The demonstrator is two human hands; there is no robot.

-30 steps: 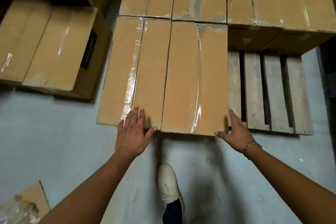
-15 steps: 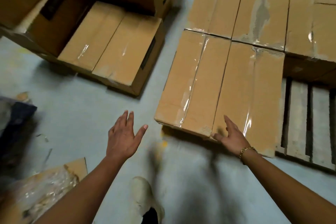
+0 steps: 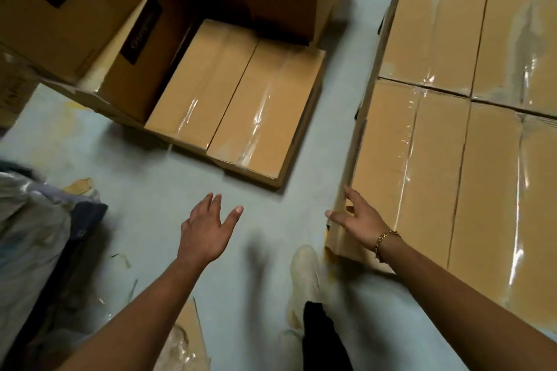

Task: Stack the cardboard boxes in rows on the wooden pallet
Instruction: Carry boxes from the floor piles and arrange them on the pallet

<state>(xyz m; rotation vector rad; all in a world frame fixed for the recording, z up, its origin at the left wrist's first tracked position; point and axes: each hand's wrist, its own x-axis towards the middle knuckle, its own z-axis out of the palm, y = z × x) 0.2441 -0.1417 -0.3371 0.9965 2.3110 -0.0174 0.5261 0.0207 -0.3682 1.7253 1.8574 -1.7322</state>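
Here, in the head view, the placed boxes (image 3: 437, 175) fill the right of the frame in tight rows, sides touching and taped seams running the same way. That packing likely saves room, and it hides the wooden pallet beneath them. The right hand (image 3: 358, 220) rests on the near left corner of the nearest box, fingers straight and spread, gripping nothing; it is probably squaring that corner. The left hand (image 3: 205, 232) hangs over the floor (image 3: 316, 135) at lower centre, fingers apart and empty, pointed towards the waiting boxes (image 3: 238, 105), two side by side at centre, well apart from the rows. A taller stack (image 3: 69, 3) crowds them at upper left. Crumpled plastic (image 3: 27, 235) at lower left, a cardboard scrap (image 3: 187, 328) at the bottom edge and the person's shoe (image 3: 304, 274) sit near the path between.
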